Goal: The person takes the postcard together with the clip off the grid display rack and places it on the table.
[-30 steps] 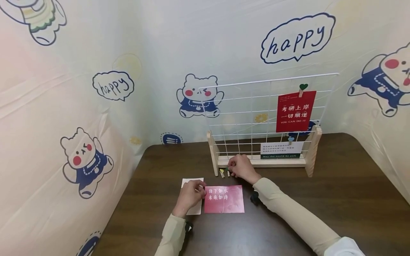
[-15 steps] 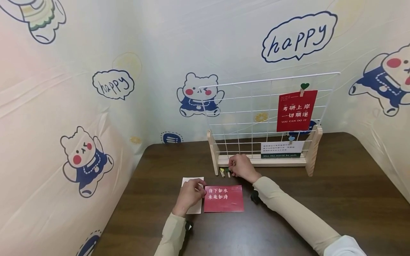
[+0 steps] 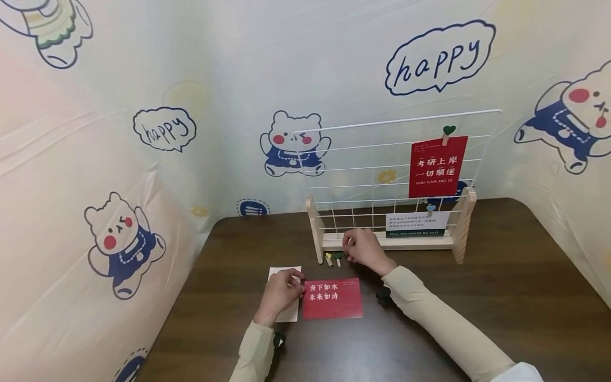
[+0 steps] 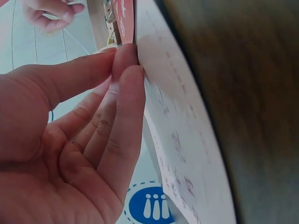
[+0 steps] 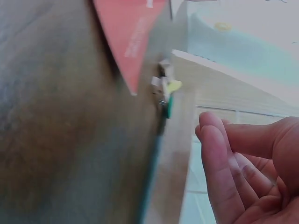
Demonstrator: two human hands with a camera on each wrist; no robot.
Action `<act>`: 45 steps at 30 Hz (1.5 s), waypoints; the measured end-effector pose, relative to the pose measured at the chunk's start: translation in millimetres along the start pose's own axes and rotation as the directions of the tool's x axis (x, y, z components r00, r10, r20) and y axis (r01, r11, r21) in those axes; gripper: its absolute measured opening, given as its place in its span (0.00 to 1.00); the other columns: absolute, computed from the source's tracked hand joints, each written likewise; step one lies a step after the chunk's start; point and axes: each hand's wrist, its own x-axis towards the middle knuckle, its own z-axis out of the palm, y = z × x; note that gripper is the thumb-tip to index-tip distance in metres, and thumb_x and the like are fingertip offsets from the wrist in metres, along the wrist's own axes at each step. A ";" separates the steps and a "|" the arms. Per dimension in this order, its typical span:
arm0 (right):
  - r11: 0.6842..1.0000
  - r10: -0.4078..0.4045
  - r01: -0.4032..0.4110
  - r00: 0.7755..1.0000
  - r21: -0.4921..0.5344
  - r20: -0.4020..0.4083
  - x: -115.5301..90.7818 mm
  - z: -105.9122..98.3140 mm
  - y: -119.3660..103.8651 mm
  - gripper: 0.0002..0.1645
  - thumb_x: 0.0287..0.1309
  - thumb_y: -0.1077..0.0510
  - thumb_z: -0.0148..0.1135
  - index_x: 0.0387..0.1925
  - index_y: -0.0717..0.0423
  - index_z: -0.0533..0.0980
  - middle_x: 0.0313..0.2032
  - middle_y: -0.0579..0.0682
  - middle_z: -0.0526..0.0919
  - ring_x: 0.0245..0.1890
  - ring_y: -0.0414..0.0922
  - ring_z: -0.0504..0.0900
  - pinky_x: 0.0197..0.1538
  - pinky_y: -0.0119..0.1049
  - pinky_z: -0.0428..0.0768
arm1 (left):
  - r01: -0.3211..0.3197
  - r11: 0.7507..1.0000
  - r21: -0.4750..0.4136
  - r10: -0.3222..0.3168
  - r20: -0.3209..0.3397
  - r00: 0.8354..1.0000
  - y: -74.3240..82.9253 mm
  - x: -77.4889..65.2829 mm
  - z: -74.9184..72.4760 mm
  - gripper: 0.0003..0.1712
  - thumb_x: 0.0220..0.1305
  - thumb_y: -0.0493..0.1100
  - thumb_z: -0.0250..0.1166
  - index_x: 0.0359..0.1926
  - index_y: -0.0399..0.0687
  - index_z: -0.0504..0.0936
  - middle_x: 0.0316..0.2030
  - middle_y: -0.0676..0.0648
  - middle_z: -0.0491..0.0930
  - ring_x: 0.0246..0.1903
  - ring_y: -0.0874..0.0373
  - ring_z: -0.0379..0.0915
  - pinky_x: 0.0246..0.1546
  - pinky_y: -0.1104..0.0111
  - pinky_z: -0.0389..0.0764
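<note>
- Currently, the right hand [image 3: 365,252] has its fingers loosely bent, thumb tip against forefinger; its fingertips are just right of the dark green clip [image 3: 339,260], apart from it.
- The left hand [image 3: 281,292] curves over the white card [image 3: 291,313], thumb and fingertips drawn together at the card's right side; whether they pinch an edge, I cannot tell.
- The pink-red card [image 3: 334,309] lies flat just right of those fingers, its white lettering facing up.
- Beside the dark green clip, on its left, is the yellow clip [image 3: 329,260]; both lie at the near left of the rack [image 3: 406,243], on the table [image 3: 515,265].
- The rack has a white wire grid standing in a pale wooden base.
- On the grid's right, a green heart clip [image 3: 448,130] holds up a red card [image 3: 434,183]; below, a blue heart clip [image 3: 431,208] meets a white-and-green card [image 3: 416,223].
- Farther off hangs a bear-printed backdrop [image 3: 224,79].
</note>
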 end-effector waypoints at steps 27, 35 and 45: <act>0.962 -0.243 0.202 0.939 -0.182 -0.242 -27.5 -44.2 -36.4 0.06 0.66 0.56 0.70 0.36 0.53 0.89 0.24 0.48 0.89 0.22 0.36 0.80 0.27 0.31 0.75 | -0.275 0.961 -0.035 0.257 -0.264 0.930 49.7 3.3 -11.1 0.11 0.66 0.42 0.73 0.48 0.49 0.88 0.43 0.47 0.91 0.42 0.54 0.89 0.47 0.54 0.90; 0.959 -0.271 0.229 0.915 -0.170 -0.300 -24.6 -71.6 -48.3 0.07 0.67 0.55 0.68 0.39 0.54 0.89 0.22 0.46 0.86 0.21 0.38 0.75 0.27 0.31 0.70 | -0.356 0.934 -0.020 0.336 -0.286 0.897 83.8 16.0 -16.0 0.12 0.66 0.42 0.73 0.50 0.45 0.88 0.42 0.46 0.92 0.41 0.55 0.90 0.46 0.60 0.91; 0.951 -0.300 0.243 0.882 -0.193 -0.363 -26.3 -98.6 -61.4 0.08 0.67 0.55 0.69 0.41 0.55 0.89 0.27 0.50 0.90 0.23 0.41 0.82 0.30 0.34 0.75 | -0.415 0.909 -0.022 0.393 -0.279 0.876 115.4 29.0 -11.8 0.13 0.66 0.42 0.73 0.50 0.47 0.88 0.42 0.45 0.92 0.40 0.56 0.90 0.43 0.56 0.90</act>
